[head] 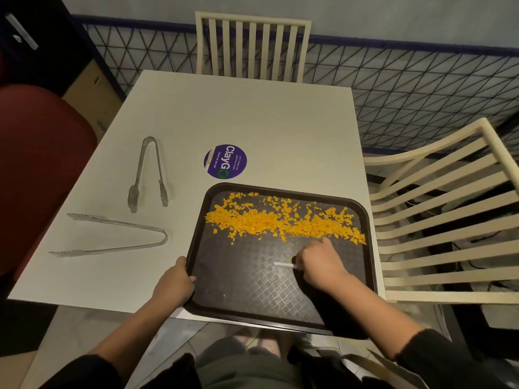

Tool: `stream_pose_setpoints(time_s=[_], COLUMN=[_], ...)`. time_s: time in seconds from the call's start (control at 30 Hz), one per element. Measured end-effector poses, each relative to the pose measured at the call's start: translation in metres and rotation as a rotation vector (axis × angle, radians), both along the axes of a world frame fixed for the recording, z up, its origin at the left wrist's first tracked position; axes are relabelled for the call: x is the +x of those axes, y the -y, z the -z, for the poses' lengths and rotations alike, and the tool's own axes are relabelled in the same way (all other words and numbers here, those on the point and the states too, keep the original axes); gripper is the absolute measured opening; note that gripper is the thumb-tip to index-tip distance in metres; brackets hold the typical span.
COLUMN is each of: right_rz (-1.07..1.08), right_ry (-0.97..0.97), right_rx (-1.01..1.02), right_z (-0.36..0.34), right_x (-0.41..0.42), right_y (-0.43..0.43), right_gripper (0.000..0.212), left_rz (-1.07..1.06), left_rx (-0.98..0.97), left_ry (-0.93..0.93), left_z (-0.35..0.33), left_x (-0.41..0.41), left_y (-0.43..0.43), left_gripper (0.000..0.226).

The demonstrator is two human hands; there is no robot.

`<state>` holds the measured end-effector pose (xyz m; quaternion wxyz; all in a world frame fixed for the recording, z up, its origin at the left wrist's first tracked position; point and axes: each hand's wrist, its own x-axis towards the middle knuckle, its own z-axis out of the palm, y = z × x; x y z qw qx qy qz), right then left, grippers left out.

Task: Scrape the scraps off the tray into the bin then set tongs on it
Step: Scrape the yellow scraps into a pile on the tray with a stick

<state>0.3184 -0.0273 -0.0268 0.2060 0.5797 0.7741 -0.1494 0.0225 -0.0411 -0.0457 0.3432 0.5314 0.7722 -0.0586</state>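
Left hand (174,280) grips the near-left rim of the dark tray (252,293), fingers curled round its edge. Right hand (320,266) rests over the tray's middle, closed round a thin white stick (283,264) (what it is I cannot tell). Orange scraps (269,223) lie in a band across the tray's far half, just beyond the right hand. The tray overhangs the table (252,122) at its near edge. Two tongs (118,222) (133,195) lie on the table, left of the tray, apart from both hands.
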Motion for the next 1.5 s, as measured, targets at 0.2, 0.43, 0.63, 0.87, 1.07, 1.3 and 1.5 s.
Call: stream_pose_setpoints(time_s=[0.2,0.43,0.63,0.87,1.07,1.3,1.5], right_rz=[0.068,-0.036,-0.006,0.189,0.655,0.958,1.018], right_ry=[0.139,0.054,0.086,0.064,-0.259,-0.062,-0.023], right_rx=[0.142,0.051,0.096,0.165,0.280,0.190,0.197], right_z=[-0.005,-0.009,0.001,-0.001,-0.001,0.011,0.013], right_x=[0.003,-0.003,-0.008,0.000,0.030,0.054,0.056], right_y=[-0.045,-0.012,-0.019,-0.039,0.026,0.071,0.056], right_gripper=[0.014,0.015,0.014,0.015,0.020,0.023,0.023], left_rz=[0.014,0.013,0.015,0.016,-0.004,-0.008,-0.014], left_rx=[0.007,0.008,-0.001,-0.023,-0.072,-0.114,-0.099], left_ry=[0.007,0.015,0.013,0.014,0.061,0.048,0.047], left_z=[-0.001,-0.003,-0.004,-0.004,-0.003,0.000,0.002], left_x=[-0.001,0.000,0.000,-0.003,-0.004,-0.004,-0.003], left_y=[-0.001,0.000,-0.001,-0.001,-0.008,-0.017,-0.021], left_gripper=[0.033,0.032,0.034,0.029,0.029,0.032,0.032])
